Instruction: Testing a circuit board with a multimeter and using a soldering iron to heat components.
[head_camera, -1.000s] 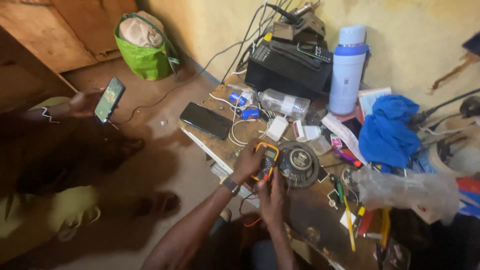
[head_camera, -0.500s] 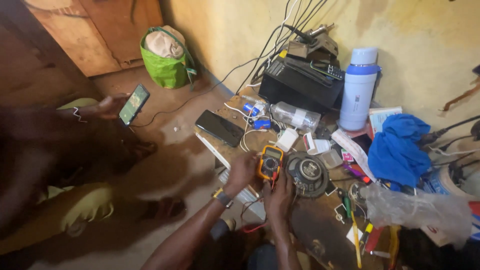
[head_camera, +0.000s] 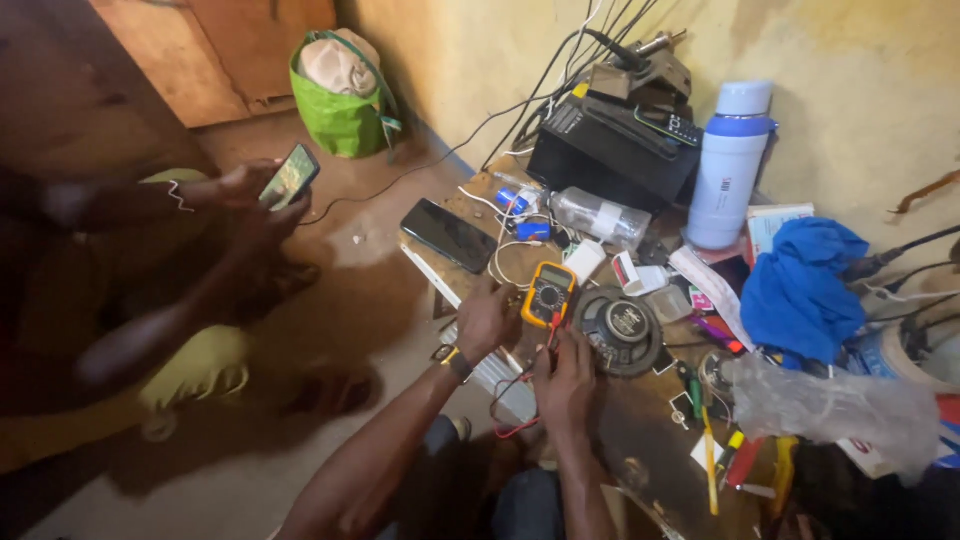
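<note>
Other person, far L: hand holds a phone (head_camera: 291, 176), screen lit; green bag (head_camera: 338, 105) behind on floor. Black phone (head_camera: 449, 235) flat at bench edge. L hand (head_camera: 487, 318) fingers curled loosely, touching L side of yellow meter (head_camera: 548, 294), which lies on bench w/ red/black leads trailing below. R hand (head_camera: 566, 375) just below meter, fingers pinched on a red probe (head_camera: 553, 322). Round speaker (head_camera: 621, 331) just R of meter. Blue-white flask (head_camera: 730, 165) upright by wall; blue cloth (head_camera: 801, 286) R of it.
</note>
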